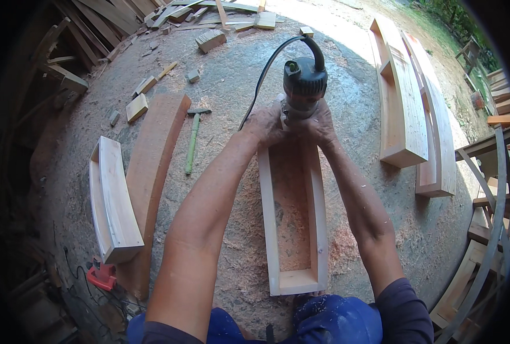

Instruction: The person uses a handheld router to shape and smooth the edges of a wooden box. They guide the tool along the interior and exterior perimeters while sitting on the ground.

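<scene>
A long, narrow wooden frame (270, 223) lies lengthwise on the floor before me, its near end by my knees. At its far end stands an upright hand-held router (305, 80) with a black top and a grey lower body. My left hand (266, 123) is wrapped around the router's base from the left. My right hand (322, 124) closes on the same base from the right. The router's bit and the wood right under it are hidden by my hands. From the top of the tool a black cord loops down past my left wrist.
On the left are a hammer (192, 140) with a green handle, a thick plank (158, 137), a wooden box (117, 200) and a red power tool (102, 276). Two long wooden frames, one nearer (407, 114) and one outer (441, 146), lie at right. Offcuts (211, 40) and sawdust litter the concrete.
</scene>
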